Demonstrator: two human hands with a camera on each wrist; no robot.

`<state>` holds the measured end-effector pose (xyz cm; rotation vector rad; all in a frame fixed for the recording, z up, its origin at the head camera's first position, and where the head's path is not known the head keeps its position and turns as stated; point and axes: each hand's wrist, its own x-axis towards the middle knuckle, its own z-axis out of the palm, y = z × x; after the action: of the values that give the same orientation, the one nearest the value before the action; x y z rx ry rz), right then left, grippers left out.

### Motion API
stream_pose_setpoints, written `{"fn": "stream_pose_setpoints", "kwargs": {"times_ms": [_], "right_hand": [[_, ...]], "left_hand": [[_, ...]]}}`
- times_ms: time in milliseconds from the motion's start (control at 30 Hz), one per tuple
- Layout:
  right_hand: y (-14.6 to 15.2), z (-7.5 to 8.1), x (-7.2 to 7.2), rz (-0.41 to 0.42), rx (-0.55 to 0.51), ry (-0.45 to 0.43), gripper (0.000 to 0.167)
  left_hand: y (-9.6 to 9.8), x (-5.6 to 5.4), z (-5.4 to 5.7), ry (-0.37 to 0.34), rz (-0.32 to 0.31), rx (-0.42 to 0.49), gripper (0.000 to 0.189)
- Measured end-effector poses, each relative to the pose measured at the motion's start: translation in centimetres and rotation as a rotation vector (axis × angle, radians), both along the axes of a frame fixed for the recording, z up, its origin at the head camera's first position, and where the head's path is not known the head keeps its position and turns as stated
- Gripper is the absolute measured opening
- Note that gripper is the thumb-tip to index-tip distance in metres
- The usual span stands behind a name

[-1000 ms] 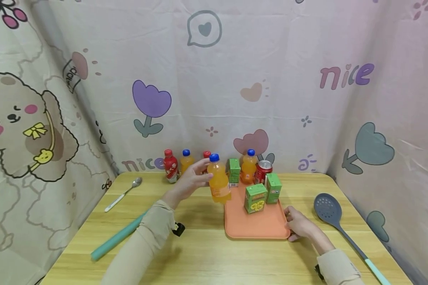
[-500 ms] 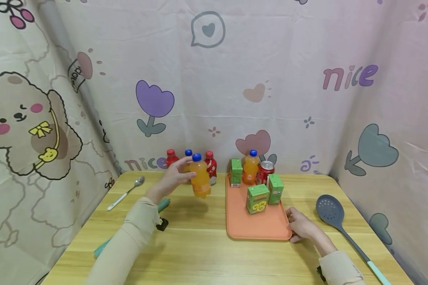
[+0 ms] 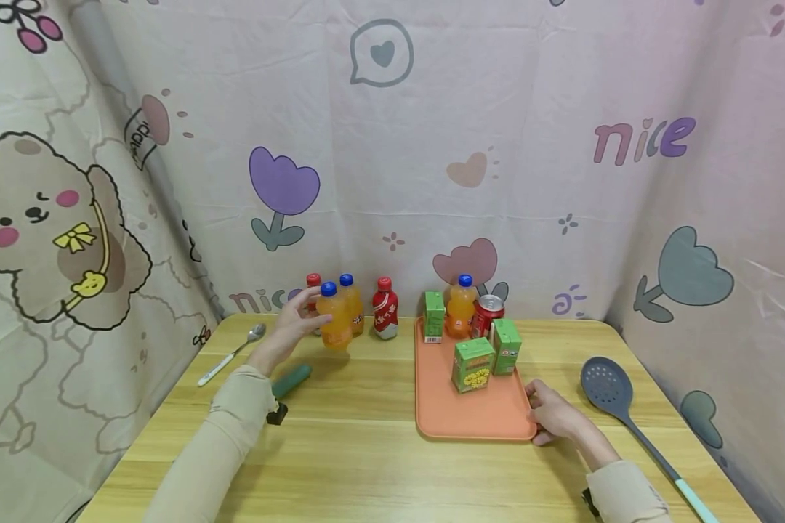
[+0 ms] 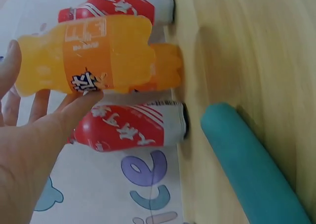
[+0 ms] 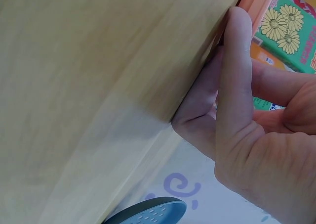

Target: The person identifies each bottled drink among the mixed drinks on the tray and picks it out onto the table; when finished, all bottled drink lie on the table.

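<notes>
My left hand (image 3: 286, 330) grips an orange soda bottle (image 3: 336, 323) with a blue cap, thumb on one side and fingers on the other. It hangs upright just above the table, in front of a second orange soda bottle (image 3: 354, 309) and a partly hidden red bottle (image 4: 126, 127). Another red bottle (image 3: 385, 312) stands to their right. At the near right corner of a coral tray (image 3: 471, 421), my right hand (image 3: 552, 412) holds the rim with bent fingers. On the tray are green drink cartons (image 3: 472, 365), an orange soda bottle (image 3: 461, 309) and a red can (image 3: 487, 314).
A teal cylinder (image 3: 292, 381) lies partly behind the left forearm. Farther left is a spoon (image 3: 232, 356) with a white handle. A grey slotted skimmer (image 3: 607, 385) lies along the right side of the wooden table (image 3: 366, 472). Patterned curtain (image 3: 419, 145) encloses the back and sides.
The left hand has carried the orange soda bottle leftward from beside the tray to the standing bottles, uncovering the right-hand red bottle. My right hand stays at the tray rim.
</notes>
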<state>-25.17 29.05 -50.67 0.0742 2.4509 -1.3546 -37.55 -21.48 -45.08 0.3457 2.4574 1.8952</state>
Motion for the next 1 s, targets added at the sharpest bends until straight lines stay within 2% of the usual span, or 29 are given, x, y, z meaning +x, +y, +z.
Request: {"fn": "stream_pose_setpoints", "kwargs": {"times_ms": [367,667,1000], "right_hand": [[-0.1,-0.1,0.0,-0.001,0.012,0.001,0.035],[-0.2,-0.1,0.1,-0.016,0.019,-0.004,0.035],[-0.2,0.0,0.0,-0.020,0.013,-0.008,0.035]], "left_hand": [[-1.0,0.3,-0.7,-0.004,0.119,-0.056,0.070],[-1.0,-0.5,-1.5,-0.010,0.194,-0.046,0.067],[-1.0,-0.8,-2.3,-0.032,0.201,-0.044,0.066]]}}
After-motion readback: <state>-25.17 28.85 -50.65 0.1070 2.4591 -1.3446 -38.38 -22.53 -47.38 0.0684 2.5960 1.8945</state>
